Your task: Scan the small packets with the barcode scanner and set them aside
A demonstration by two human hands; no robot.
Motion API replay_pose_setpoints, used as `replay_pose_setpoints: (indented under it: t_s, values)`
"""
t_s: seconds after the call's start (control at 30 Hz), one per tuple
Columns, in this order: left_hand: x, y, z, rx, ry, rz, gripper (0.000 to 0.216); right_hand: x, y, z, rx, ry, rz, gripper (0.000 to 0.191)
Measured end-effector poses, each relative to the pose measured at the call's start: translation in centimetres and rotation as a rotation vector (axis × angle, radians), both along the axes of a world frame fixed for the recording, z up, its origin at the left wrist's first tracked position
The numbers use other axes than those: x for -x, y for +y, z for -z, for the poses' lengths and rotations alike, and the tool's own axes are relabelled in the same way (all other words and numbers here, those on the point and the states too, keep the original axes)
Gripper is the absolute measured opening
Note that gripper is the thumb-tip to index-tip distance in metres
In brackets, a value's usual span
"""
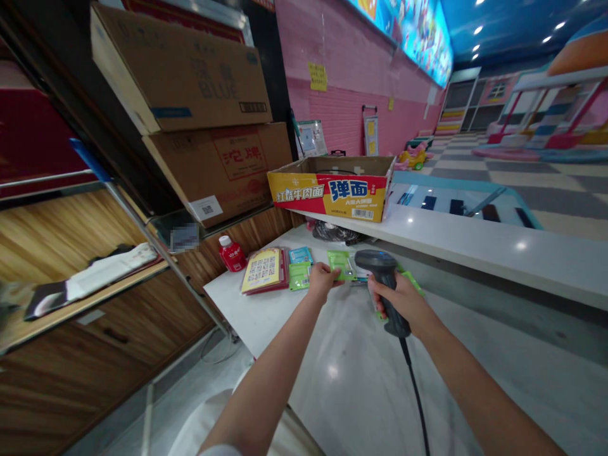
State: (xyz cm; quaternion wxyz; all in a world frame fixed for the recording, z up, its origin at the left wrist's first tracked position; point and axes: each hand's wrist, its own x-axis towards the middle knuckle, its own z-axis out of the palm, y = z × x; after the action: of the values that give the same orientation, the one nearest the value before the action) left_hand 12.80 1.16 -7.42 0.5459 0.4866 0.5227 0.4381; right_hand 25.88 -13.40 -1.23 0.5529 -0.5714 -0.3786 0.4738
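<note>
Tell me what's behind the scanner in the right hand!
Bits of green packaging peek out around the scanner; whatever the scanner and right hand cover can't be seen.

The countertop (342, 380) gives my left hand (323, 280) passage toward me. The raised ledge (475, 244) and noodle carton (327, 195) block forward travel; the scanner cable (416, 387) obstructs rightward passage.

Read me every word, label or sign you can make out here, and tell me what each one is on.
"BLUE", faint: upper cardboard box
"沱牌": lower cardboard box
"红烧牛肉面": red-and-yellow carton
"弹面": same carton
Too small or blurred to read: the smaller print on these boxes, and the writing on the red bottle, yellow card, green packets and yellow wall note.
</note>
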Motion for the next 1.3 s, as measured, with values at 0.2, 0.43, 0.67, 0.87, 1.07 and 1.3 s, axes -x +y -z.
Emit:
replay_pose_setpoints:
  t_s: [0.2, 0.43, 0.67, 0.87, 1.07, 1.3]
  values:
    - [7.4, -2.3, 2.2, -0.167, -0.241, -0.077, 0.046, 3.2, -1.0, 1.0, 0.03, -0.063, -0.124, 0.038]
    - [10.1, -3.2, 4.9, -0.333, -0.171, -0.227, 0.028, 6.2, -1.3, 4.1, 0.113, -0.173, -0.273, 0.034]
    - [9.8, -3.3, 5.2, -0.337, -0.131, -0.242, 0.023, 6.2, -1.1, 4.6, 0.116, -0.185, -0.266, 0.029]
    - [9.7, -3.3, 5.3, -0.333, -0.113, -0.23, 0.022, 6.4, -1.3, 4.0, 0.134, -0.183, -0.25, 0.027]
    - [9.9, -3.6, 4.9, -0.363, 0.018, -0.228, 0.018, 6.3, -1.7, 3.4, 0.107, -0.178, -0.255, 0.026]
    - [9.8, -3.6, 5.2, -0.299, -0.082, -0.2, 0.023, 6.3, -1.2, 4.1, 0.102, -0.157, -0.235, 0.03]
